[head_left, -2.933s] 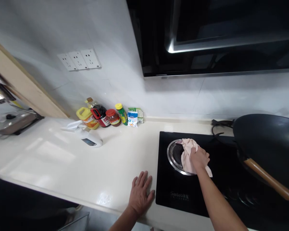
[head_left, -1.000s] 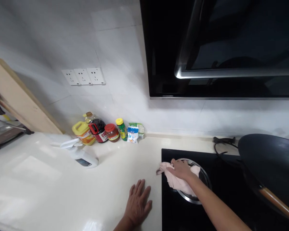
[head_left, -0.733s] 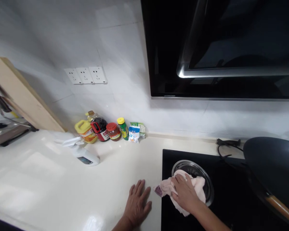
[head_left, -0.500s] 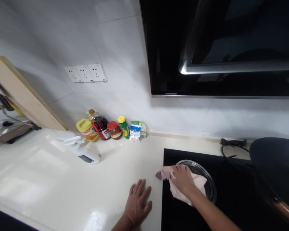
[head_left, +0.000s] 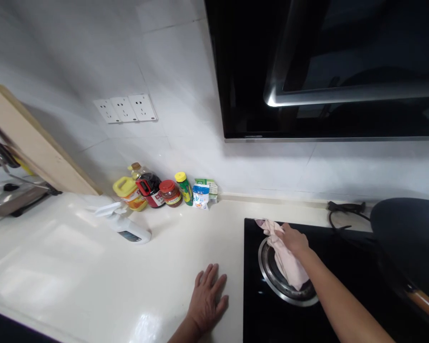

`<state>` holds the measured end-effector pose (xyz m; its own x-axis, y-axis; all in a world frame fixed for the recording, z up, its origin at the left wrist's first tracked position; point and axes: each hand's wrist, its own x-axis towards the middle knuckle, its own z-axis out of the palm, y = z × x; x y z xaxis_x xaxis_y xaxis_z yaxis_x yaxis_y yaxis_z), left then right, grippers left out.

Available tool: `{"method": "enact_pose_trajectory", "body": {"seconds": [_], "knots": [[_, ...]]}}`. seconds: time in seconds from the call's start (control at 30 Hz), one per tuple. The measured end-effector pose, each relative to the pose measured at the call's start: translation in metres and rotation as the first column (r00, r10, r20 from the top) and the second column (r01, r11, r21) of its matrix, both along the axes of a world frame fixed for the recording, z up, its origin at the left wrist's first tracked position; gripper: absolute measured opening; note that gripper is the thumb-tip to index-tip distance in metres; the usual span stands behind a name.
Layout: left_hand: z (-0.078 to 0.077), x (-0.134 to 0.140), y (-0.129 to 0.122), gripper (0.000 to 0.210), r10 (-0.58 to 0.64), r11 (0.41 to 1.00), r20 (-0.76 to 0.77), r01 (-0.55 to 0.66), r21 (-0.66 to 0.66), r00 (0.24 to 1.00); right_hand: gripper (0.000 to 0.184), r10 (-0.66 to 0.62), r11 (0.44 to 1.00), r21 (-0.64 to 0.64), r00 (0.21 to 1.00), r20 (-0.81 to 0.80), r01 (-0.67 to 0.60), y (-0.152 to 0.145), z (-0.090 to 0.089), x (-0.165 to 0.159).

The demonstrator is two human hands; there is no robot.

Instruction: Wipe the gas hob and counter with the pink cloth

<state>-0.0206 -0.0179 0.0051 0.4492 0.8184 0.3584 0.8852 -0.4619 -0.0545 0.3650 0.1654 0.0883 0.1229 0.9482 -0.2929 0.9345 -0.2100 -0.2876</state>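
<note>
The right hand (head_left: 295, 240) has its fingers closed on a crumpled pale pink cloth (head_left: 288, 262); how the fingertips sit in the folds I cannot tell. The cloth lies across the round burner (head_left: 296, 301) at the left of the black cooktop (head_left: 255, 314), its far end on the glass beyond the metal ring and its near end inside the ring. The left hand (head_left: 207, 297) rests palm down on the pale counter (head_left: 171, 267), just left of the cooktop, fingers slightly apart and thumb out to the right, holding nothing. At the far right sits a dark wok (head_left: 411, 233) with a wooden handle. Farther left on the counter is a white spray bottle (head_left: 130, 231), near a row of a yellow jug (head_left: 130, 193), a red-lidded jar (head_left: 170, 193) and other containers along the wall
</note>
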Motion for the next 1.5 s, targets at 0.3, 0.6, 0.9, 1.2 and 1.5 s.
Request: {"method": "enact_pose_trajectory", "body": {"seconds": [0.3, 0.6, 0.9, 1.2, 1.5], "knots": [[-0.004, 0.001, 0.0, 0.055, -0.004, 1.0, 0.033, 0.004, -0.011, 0.999, 0.046, -0.2, 0.979, -0.049, 0.977, -0.073, 0.197, -0.048, -0.015, 0.056], [-0.004, 0.003, -0.002, 0.055, 0.005, 1.0, 0.012, -0.005, 0.009, 1.0, 0.066, -0.225, 0.974, 0.015, 0.973, -0.057, 0.226, -0.121, -0.042, 0.042], [-0.001, 0.003, -0.002, 0.055, 0.002, 1.0, 0.024, -0.002, -0.018, 1.0, 0.064, -0.141, 0.96, 0.235, 0.988, -0.071, 0.154, -0.185, -0.076, -0.007], [0.0, 0.002, -0.001, 0.054, 0.004, 1.0, 0.011, -0.004, -0.02, 1.0, 0.053, 0.137, 0.933, 0.339, 0.99, -0.017, -0.123, -0.193, -0.073, -0.065], [0.003, 0.002, -0.001, 0.055, 0.0, 1.0, -0.019, 0.0, -0.014, 1.0, 0.037, 0.184, 0.901, 0.39, 0.981, 0.057, -0.192, -0.097, -0.035, -0.118]]}}
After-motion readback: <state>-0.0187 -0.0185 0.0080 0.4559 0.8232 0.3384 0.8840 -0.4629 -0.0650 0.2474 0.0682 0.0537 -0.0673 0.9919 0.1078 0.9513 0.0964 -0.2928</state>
